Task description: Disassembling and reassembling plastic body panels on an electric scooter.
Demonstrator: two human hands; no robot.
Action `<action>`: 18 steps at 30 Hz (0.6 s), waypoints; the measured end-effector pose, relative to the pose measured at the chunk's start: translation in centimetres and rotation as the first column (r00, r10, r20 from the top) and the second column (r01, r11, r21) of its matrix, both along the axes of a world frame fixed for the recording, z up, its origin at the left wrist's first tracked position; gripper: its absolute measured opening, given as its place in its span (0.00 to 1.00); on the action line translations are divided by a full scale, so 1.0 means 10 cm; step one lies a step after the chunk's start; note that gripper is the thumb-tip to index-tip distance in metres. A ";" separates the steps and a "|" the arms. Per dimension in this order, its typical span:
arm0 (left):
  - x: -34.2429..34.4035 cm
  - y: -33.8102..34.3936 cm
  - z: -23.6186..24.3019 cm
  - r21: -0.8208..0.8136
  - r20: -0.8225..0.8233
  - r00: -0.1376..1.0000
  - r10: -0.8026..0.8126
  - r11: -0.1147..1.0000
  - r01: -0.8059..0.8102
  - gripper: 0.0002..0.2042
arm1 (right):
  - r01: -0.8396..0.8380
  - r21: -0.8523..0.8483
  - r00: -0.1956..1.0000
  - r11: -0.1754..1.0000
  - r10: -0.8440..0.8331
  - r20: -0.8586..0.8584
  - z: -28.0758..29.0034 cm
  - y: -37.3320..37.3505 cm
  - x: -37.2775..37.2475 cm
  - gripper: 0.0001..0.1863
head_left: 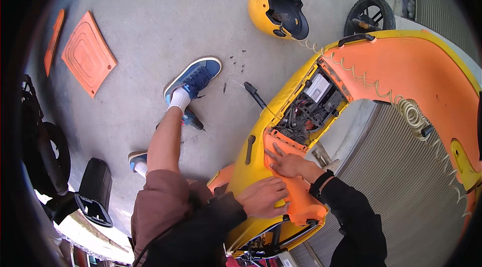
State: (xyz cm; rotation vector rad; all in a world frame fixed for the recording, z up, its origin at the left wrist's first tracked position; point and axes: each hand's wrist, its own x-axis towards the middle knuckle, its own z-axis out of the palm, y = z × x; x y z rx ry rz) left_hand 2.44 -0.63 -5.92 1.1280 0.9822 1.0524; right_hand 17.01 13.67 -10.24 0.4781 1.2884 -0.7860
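A yellow scooter body with orange panels lies before me. My right hand rests on an orange panel with its fingers spread, just below an open bay. Bent fingers of my left hand close at that panel's left edge, where it meets the yellow body; their tips are partly hidden. Inside the bay sit a silver box and tangled dark wiring. Past the bay, a larger orange panel curves to the right.
On the floor are a yellow helmet, a square orange panel, a narrow orange piece, a teal power drill and several small dark parts. A coiled cable hangs over the scooter. A ribbed shutter stands at right.
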 end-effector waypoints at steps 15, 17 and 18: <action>0.22 -0.37 0.45 -0.389 0.008 0.988 -0.156 0.910 0.146 0.51 | 0.428 0.213 0.856 0.878 -0.470 0.217 0.23 0.03 0.42 0.53; 0.21 -0.33 0.42 -0.363 0.020 0.984 -0.176 0.916 0.171 0.53 | 0.451 0.168 0.848 0.876 -0.480 0.226 0.32 0.16 0.50 0.53; 0.17 -0.29 0.40 -0.351 0.024 0.979 -0.200 0.916 0.196 0.53 | 0.485 0.106 0.838 0.868 -0.496 0.226 0.37 0.26 0.53 0.53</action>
